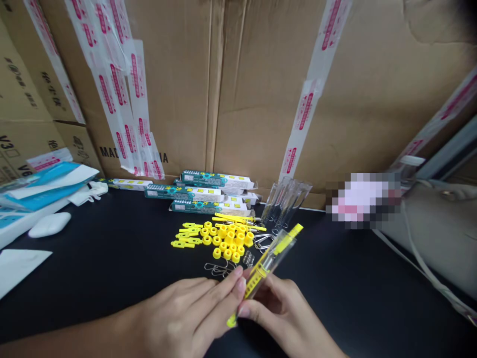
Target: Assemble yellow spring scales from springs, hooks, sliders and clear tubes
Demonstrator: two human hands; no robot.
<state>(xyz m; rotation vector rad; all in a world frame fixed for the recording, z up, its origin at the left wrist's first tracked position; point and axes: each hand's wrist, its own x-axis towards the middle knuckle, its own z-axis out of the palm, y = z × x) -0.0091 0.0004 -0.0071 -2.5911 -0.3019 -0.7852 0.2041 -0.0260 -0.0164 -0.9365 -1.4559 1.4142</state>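
A clear spring scale tube (pixel 263 263) with yellow parts inside is tilted up to the right between my hands. My left hand (pixel 194 303) has its fingers pressed along the tube's left side, near the lower part. The thumb and fingers of my right hand (pixel 283 308) grip it from the right; some of those fingers are hidden behind it. A flat yellow strip (pixel 288 238) shows at the tube's upper end. Just beyond my hands lie yellow caps (pixel 231 238), small springs (pixel 248 258), wire hooks (pixel 221 269), metal rings (pixel 264 242) and flat yellow pieces (pixel 186 234).
Clear empty tubes (pixel 286 204) stand by the cardboard wall (pixel 261 99). Printed slim boxes (pixel 201 194) are stacked at the back. At left are blue-and-white packets (pixel 48 184) and a white case (pixel 49 224). A pale bag (pixel 439 228) with a strap sits at right.
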